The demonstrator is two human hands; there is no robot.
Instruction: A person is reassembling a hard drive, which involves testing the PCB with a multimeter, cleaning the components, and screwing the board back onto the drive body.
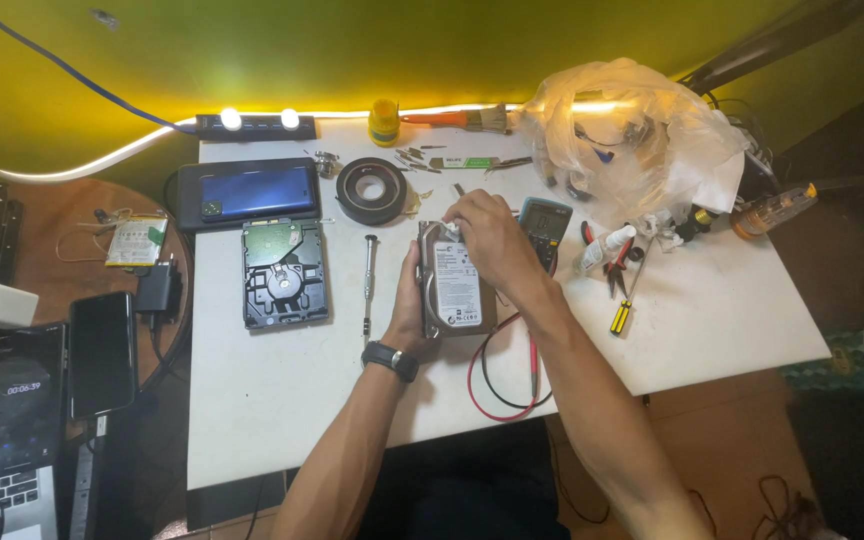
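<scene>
Right now, from the head view, my left hand [409, 305] keeps its grip closed around the hard drive [455, 282], tilted above the white worktop [282, 400]. My right hand [492, 235] pinches its top edge, beside the multimeter [544, 222]. A screwdriver [369, 285] lies left.

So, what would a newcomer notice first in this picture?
Both hands meet at mid-table on a hard drive: the left hand grips its side, the right hand works at its top edge. A second drive lies flat to the left, and a crumpled plastic bag sits at the back right.
</scene>
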